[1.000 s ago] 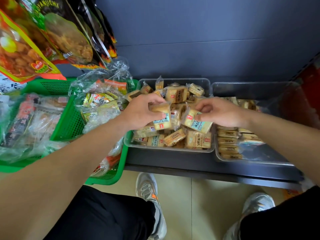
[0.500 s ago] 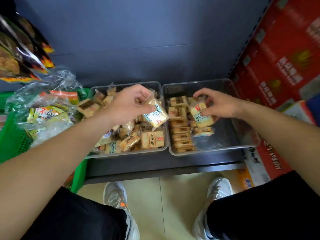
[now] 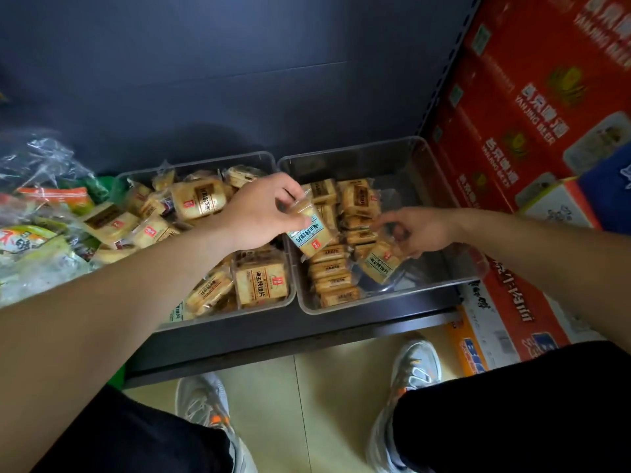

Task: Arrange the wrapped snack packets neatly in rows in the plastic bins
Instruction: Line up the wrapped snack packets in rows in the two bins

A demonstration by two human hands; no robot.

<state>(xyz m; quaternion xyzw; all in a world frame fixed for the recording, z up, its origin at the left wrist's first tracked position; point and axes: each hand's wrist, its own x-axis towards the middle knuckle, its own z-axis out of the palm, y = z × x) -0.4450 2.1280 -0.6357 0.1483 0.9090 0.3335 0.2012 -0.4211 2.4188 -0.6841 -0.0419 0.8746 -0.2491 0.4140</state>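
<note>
Left hand: fingers and thumb curled round one wrapped snack packet, blue-and-white label up. The packet is held tilted in the air above the left wall of the right bin, over the top of the row.

Right hand: inside the right bin, thumb and forefinger curled together just above a tilted packet. Cannot tell whether they pinch its clear wrapper or only hover at it.

Right bin: a row of packets stands on edge along the left wall, from the front wall toward the back. A shorter second stack sits just beside it, further back. The tilted packet leans at the near end of that second line. The right half of the bin floor is bare, up to the right wall.

Left bin: touching the right bin wall to wall, holding a loose heap of packets piled above the rim.

Both bins sit at the front edge of a dark shelf. Red cartons stand close against the right bin; bagged snacks crowd the left bin.
</note>
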